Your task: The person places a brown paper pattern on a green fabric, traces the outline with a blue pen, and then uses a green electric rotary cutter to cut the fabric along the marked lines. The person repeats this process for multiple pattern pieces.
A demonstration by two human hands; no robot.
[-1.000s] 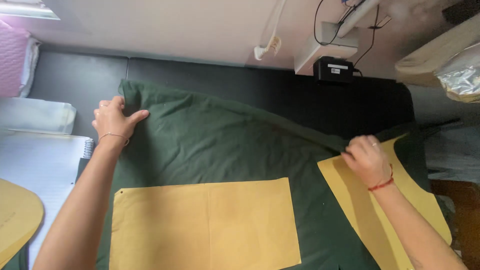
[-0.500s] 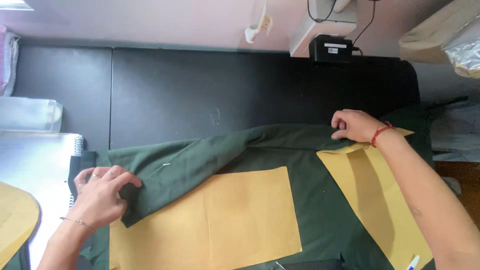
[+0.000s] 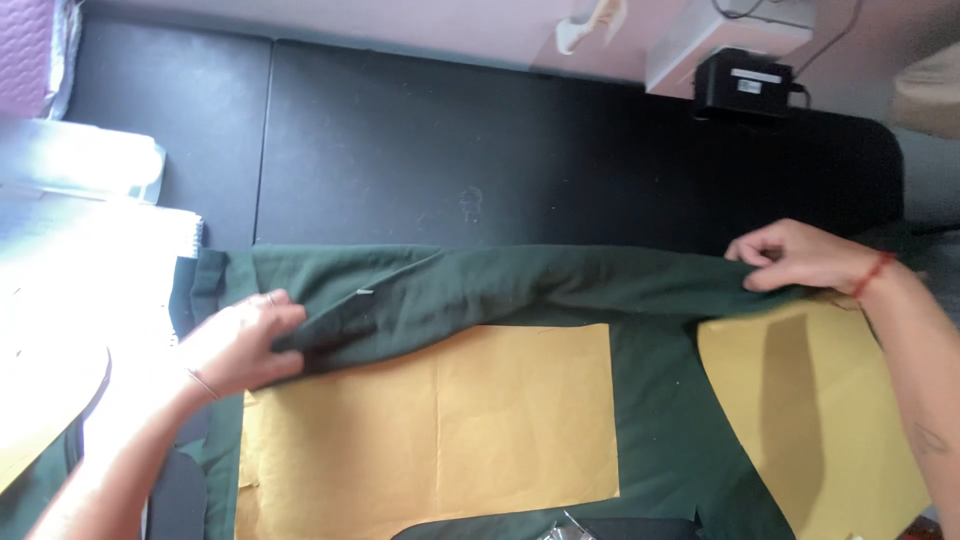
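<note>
**Green cloth folded over two paper patterns, one hand at each end**

One dark green woven cloth (image 3: pixel 520 290), spread across the near half of a black padded table (image 3: pixel 450 150), far edge doubled back toward the wearer into a long rolled fold running left to right. Pinched at both ends: left hand (image 3: pixel 240 345) closed over the fold's left end, thumb under and fingers curled on top, cloth bunched in the grip; right hand (image 3: pixel 790 255) pressing fingertips and thumb together on the fold's right end, a red cord at the wrist.

Two flat tan paper pattern pieces on the cloth. One rectangular tan pattern piece (image 3: pixel 440 430) just below the fold, its upper left corner covered by the turned-over cloth, its right edge bare. One angled tan pattern piece (image 3: pixel 810 400) at the right, its top touching the fold under the right hand, a strip of green between the two papers.

Beyond the fold, the far half of the table bare and black, with a seam between two panels. At the left edge, one pale stack of sheets with a spiral binding (image 3: pixel 90 270), touching the cloth's left border. At the far right, one small black box with a cable (image 3: pixel 745 82) against the wall, well apart from the cloth.
</note>
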